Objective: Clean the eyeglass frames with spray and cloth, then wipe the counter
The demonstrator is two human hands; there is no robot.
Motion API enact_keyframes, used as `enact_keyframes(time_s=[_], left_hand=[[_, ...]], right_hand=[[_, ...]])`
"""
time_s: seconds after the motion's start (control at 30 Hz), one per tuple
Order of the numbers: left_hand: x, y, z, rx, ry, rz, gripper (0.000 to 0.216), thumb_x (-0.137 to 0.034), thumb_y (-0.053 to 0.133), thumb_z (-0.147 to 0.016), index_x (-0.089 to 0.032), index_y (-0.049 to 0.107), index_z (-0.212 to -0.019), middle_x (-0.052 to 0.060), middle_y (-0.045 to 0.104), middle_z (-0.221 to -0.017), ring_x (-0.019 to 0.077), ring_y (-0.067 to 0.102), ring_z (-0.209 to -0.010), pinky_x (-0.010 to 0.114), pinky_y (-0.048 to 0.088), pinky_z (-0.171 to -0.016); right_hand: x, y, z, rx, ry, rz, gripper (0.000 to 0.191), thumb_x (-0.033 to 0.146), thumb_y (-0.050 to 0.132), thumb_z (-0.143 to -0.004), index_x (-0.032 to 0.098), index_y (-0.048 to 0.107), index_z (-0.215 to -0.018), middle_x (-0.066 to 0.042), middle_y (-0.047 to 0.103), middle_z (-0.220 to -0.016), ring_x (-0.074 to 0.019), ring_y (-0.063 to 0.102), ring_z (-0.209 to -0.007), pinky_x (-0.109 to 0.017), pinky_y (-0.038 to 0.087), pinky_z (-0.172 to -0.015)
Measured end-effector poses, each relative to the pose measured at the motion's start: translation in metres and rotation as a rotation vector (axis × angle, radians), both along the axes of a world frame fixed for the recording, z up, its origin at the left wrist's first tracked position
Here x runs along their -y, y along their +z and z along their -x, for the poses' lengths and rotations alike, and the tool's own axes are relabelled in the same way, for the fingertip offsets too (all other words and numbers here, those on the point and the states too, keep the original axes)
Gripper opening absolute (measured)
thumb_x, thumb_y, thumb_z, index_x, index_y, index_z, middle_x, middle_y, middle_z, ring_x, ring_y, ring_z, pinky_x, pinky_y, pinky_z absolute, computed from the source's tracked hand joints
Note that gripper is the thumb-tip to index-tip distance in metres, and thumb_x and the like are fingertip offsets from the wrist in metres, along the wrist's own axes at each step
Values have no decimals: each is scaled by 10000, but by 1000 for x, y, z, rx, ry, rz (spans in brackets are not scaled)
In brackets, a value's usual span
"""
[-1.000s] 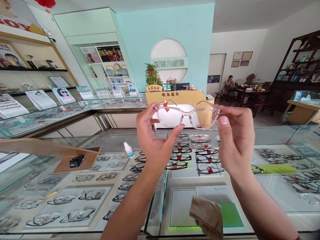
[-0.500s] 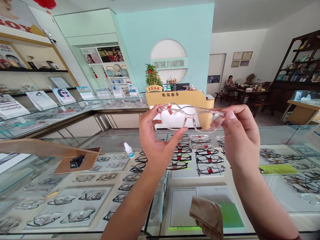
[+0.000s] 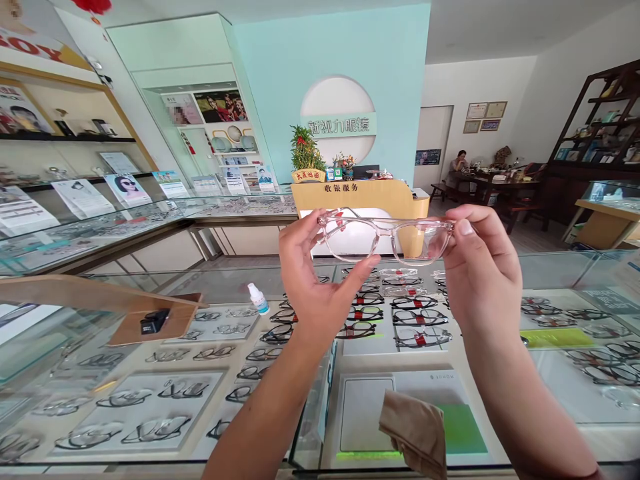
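A pair of clear, pinkish eyeglasses point(image 3: 385, 232) is held up level above the glass display case. My left hand point(image 3: 317, 273) grips the left end of the frame, with its thumb stretched out under the left lens. At the other end, my right hand point(image 3: 483, 267) pinches the corner of the frame between thumb and fingers. Below the hands, a folded brown cloth point(image 3: 415, 427) lies on the glass top. A small white spray bottle point(image 3: 259, 299) stands on the case, left of my left hand.
Rows of eyeglasses point(image 3: 420, 319) fill the glass case beneath. To the left is a wooden stand point(image 3: 150, 327) with a small black object. Ahead stands a wooden counter point(image 3: 357, 193) with a plant point(image 3: 306, 150). A person point(image 3: 459, 167) sits at a table at the far right.
The eyeglasses and both hands have shifted very slightly to the right, and the frame's tilt has changed a little. Both hands keep their grip.
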State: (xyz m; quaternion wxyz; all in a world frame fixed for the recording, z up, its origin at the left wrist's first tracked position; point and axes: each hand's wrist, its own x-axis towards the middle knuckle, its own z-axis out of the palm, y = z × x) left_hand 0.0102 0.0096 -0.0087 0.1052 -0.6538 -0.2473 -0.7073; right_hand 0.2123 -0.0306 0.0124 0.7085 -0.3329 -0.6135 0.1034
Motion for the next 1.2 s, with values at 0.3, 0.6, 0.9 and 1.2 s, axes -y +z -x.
enact_keyframes(time_s=[0.3, 0.6, 0.9, 1.2], left_hand=[[0, 1, -1, 76, -94, -17, 801, -582, 882, -850, -334, 484, -1500, 104, 582, -1425, 319, 644, -1361, 486, 634, -1025], [-4, 1, 0, 203, -456, 44, 805, -574, 975, -750, -342, 585, -1415, 56, 679, -1280, 251, 765, -1093, 365, 632, -886], [0, 7, -3, 351, -643, 232, 623, -436, 993, -757, -330, 655, -1269, 30, 717, -1236, 220, 757, -1119, 407, 614, -1034], [5, 18, -12, 605, -1248, 867, 520, -450, 990, -728, -190, 772, -1120, 56, 762, -1059, 131, 709, -850, 232, 596, -718]], right_hand=[[-8, -2, -2, 47, -26, -27, 243, 430, 421, -1128, 300, 611, -1208, -62, 730, -1013, -257, 748, -974, -438, 606, -852], [-13, -3, 2, -234, 327, -18, 63, 345, 696, -1028, 291, 729, -1023, -22, 758, -1016, -216, 736, -1001, -394, 603, -923], [-30, -1, -11, -247, 304, -85, 135, 361, 644, -1057, 294, 727, -975, -14, 634, -826, -185, 638, -786, -346, 543, -754], [-35, -10, -7, 45, 448, -20, 478, 516, 493, -1157, 260, 525, -753, 29, 452, -642, -154, 432, -590, -342, 399, -592]])
